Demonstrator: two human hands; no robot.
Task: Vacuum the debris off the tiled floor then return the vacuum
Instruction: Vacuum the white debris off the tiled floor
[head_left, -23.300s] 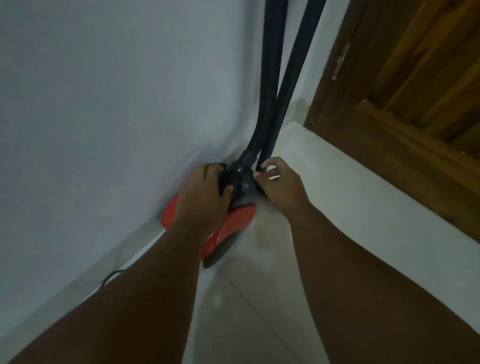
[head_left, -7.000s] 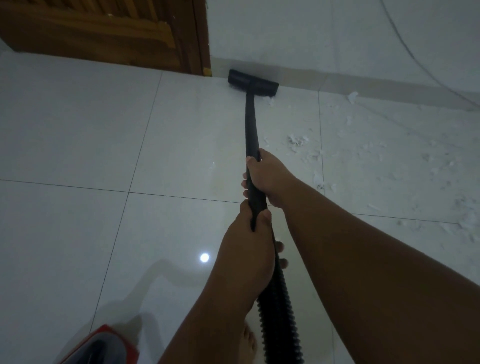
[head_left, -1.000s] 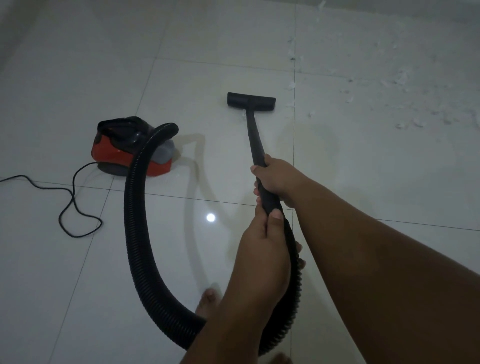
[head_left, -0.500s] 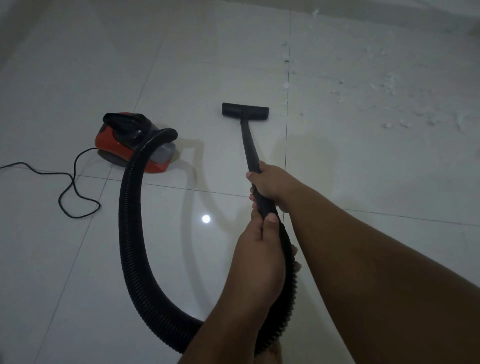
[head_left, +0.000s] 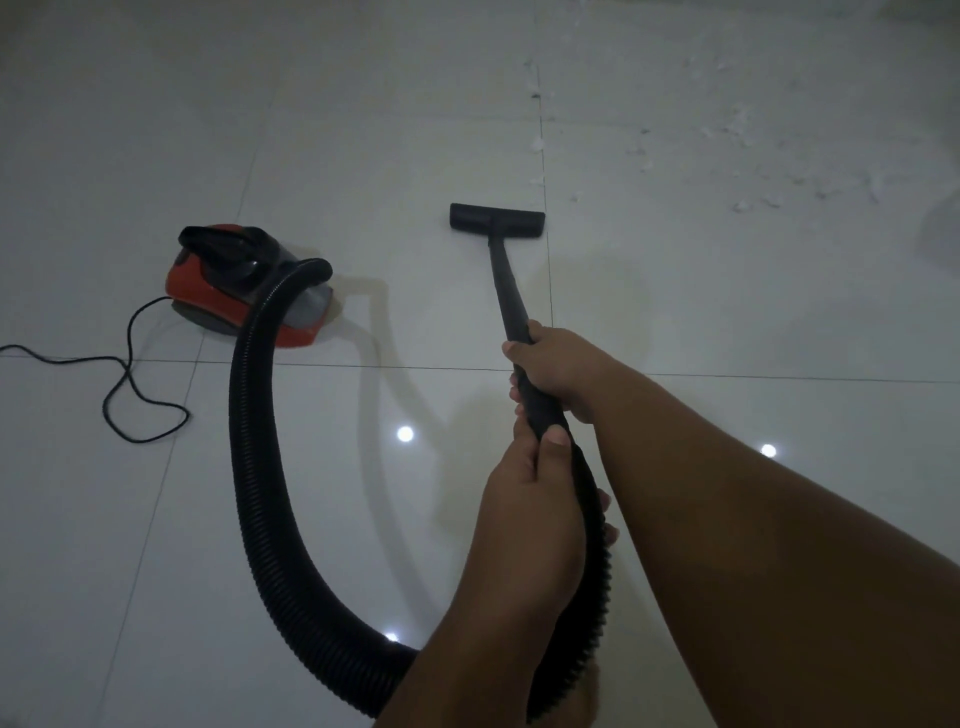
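A red and black vacuum cleaner (head_left: 228, 283) sits on the white tiled floor (head_left: 363, 104) at the left. Its ribbed black hose (head_left: 254, 467) loops from the body down and round to my hands. Both hands grip the black wand (head_left: 506, 283): my right hand (head_left: 558, 364) higher up, my left hand (head_left: 530, 499) below it where the hose begins. The flat floor nozzle (head_left: 496, 221) rests on the tile ahead of me. White scraps of debris (head_left: 737, 130) lie scattered at the far right, beyond the nozzle.
A black power cord (head_left: 124, 384) snakes over the floor left of the vacuum cleaner and runs off the left edge. Bright ceiling-light reflections dot the glossy tiles. A wall base shows at the top right corner.
The nozzle has slid slightly back toward me and right, nearer the tile joint. The view has shifted a little; the vacuum cleaner stays in place at the left.
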